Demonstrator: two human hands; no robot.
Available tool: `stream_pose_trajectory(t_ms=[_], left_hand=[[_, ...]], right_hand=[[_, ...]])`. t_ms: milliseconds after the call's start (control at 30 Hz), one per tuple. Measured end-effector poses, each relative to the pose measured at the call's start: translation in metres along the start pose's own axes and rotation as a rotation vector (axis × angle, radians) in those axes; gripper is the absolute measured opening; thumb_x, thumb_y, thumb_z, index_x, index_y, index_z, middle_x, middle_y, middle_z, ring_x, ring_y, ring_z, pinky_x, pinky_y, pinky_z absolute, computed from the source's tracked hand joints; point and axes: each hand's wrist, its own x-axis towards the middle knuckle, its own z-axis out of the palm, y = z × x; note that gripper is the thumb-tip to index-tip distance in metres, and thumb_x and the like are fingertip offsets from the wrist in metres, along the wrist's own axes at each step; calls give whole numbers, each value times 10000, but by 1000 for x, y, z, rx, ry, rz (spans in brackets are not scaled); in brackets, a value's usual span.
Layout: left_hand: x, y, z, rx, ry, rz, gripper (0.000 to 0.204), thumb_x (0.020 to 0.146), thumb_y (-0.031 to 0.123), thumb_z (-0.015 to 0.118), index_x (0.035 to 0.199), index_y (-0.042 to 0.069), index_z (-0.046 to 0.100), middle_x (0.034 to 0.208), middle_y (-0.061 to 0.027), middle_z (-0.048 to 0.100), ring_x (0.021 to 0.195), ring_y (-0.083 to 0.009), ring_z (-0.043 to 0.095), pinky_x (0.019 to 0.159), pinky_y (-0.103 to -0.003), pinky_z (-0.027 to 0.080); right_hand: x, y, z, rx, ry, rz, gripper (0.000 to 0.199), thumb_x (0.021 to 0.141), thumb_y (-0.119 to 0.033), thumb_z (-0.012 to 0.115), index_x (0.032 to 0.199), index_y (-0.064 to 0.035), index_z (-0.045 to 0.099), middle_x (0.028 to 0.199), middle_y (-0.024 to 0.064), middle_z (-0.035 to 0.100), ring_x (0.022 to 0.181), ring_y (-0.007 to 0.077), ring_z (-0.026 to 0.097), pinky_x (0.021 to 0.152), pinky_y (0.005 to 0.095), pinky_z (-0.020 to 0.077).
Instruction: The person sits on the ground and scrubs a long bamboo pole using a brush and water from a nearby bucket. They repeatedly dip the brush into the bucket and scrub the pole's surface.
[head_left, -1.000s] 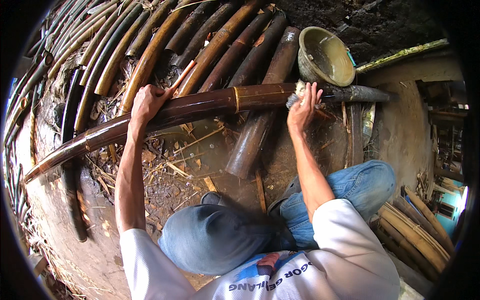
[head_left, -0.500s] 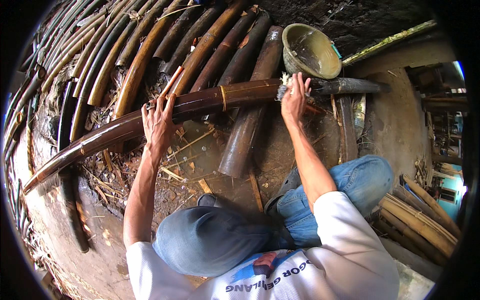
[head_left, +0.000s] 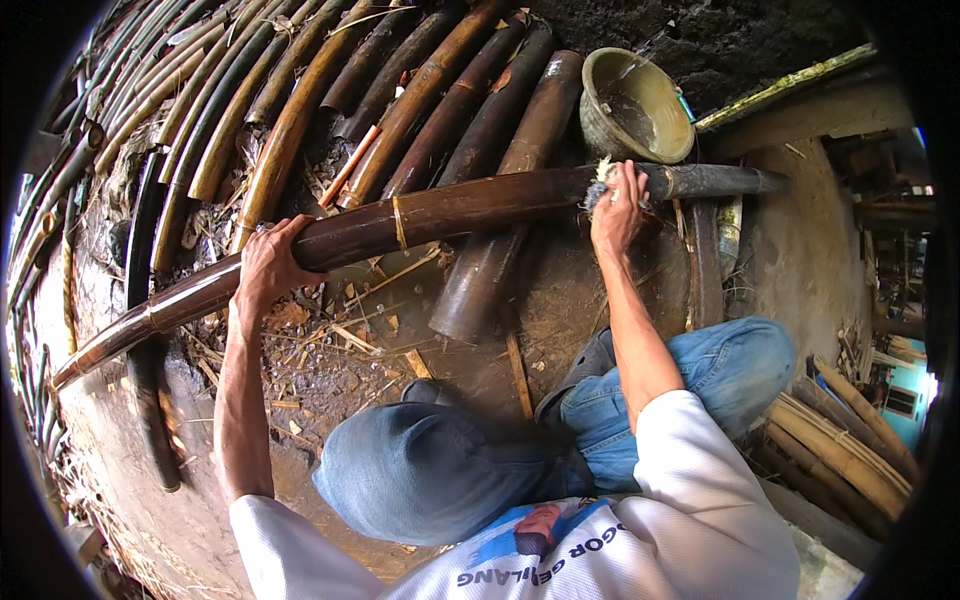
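A long, dark brown, wet bamboo pole (head_left: 480, 205) lies crosswise in front of me, with a pale ring at one joint. My left hand (head_left: 272, 264) is wrapped over it left of that ring, thumb on the near side. My right hand (head_left: 622, 208) presses a frayed, pale and grey wad (head_left: 598, 190) onto the pole toward its right end. I cannot tell what the wad is made of. Just beyond my right hand stands a round, greenish-grey bucket (head_left: 590, 105), tilted, with what looks like water inside.
Many bamboo poles (head_left: 300, 100) lie side by side at the far left. A thick bamboo piece (head_left: 478, 285) rests under the long pole. Bamboo slivers (head_left: 420, 363) litter the wet ground near my bent knees (head_left: 740, 365). More bamboo (head_left: 840, 450) is stacked at right.
The pole's pale ring has shifted left, and my left hand has moved left and nearer with it. My right hand, holding the wad, is slightly farther right and nearer.
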Motion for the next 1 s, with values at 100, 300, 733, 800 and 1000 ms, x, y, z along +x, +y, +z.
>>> stream_pose_trajectory(t_ms=[100, 300, 733, 800, 1000], left_hand=[[-8, -8, -4, -3, 6, -20, 851, 575, 338, 982, 1339, 140, 663, 1171, -119, 739, 1072, -351, 718, 960, -480, 552], [-10, 9, 2, 28, 82, -6, 888, 574, 320, 993, 1372, 139, 647, 1161, -97, 725, 1119, -342, 696, 988, -464, 536], [-24, 21, -3, 74, 85, -118, 715, 840, 617, 779, 1330, 105, 693, 1206, -105, 709, 1140, -360, 664, 985, -474, 491], [0, 17, 21, -28, 167, -202, 447, 1048, 473, 583, 1210, 91, 750, 1130, -103, 729, 1098, -344, 678, 964, -472, 485], [10, 27, 25, 112, 254, -296, 379, 1131, 316, 458, 1080, 132, 785, 977, -84, 743, 945, -317, 702, 871, -439, 487]], right_hand=[[-23, -128, -8, 468, -248, 14, 433, 991, -225, 679, 1379, -33, 670, 1504, 220, 606, 1481, 429, 484, 1258, 506, 366], [-62, -227, 11, 556, -96, -578, 356, 914, -333, 779, 1199, -120, 755, 1244, 127, 746, 1281, 314, 668, 1169, 518, 446], [213, 91, 50, 373, -28, 413, 598, 1009, -516, 515, 1217, -1, 738, 1108, 325, 728, 1034, 508, 685, 928, 530, 507], [253, 205, 123, 146, -148, 198, 613, 1029, -580, 536, 1311, -76, 743, 1249, 294, 711, 1131, 456, 687, 1018, 495, 517], [224, 314, 259, -249, -880, -107, 614, 1024, -506, 628, 1536, -185, 520, 1330, 365, 597, 1285, 556, 548, 1103, 572, 454]])
